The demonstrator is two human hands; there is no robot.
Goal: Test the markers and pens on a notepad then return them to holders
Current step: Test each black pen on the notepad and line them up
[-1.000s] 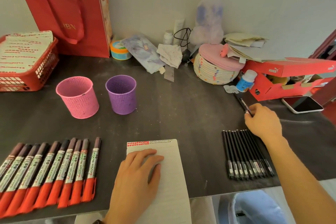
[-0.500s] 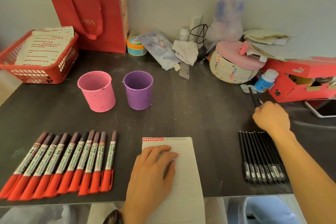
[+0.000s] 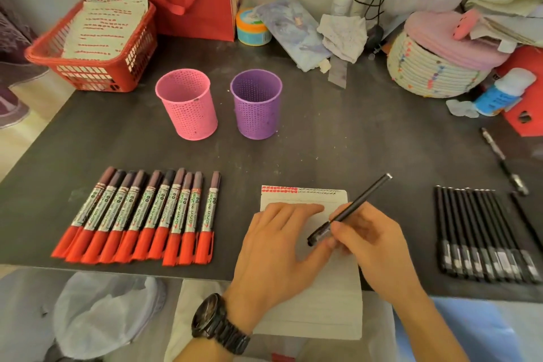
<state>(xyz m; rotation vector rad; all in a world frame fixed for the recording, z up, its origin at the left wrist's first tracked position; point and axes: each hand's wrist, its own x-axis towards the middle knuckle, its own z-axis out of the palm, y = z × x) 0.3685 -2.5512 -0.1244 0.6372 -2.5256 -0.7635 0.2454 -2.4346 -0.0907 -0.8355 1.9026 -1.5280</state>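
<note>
Head view: a person's right hand (image 3: 367,241), which a second ago was reaching at the far right of the bench (image 3: 352,150) beyond the row of black pens (image 3: 482,232), has now crossed to the notepad (image 3: 323,303), its fingers (image 3: 346,229) curled round a single black pen (image 3: 355,209) held at a slant, lower end just beside the thumb of the left hand (image 3: 279,244). The left-hand fingers (image 3: 293,210) lie straight and flat on the page, pinning it as before. Whether the pen is capped cannot be told. Right of the gripping fingers the pen row lies well apart, with a loose pen (image 3: 499,159) beyond it; left of the flat fingers lie the red-capped markers (image 3: 141,214), untouched. Beyond both hands the pink holder (image 3: 188,109) and purple holder (image 3: 257,109) stand with nothing showing above their rims. The shift suggests testing is only beginning: the first pen is poised over the paper, and nothing has yet gone into a holder.
</note>
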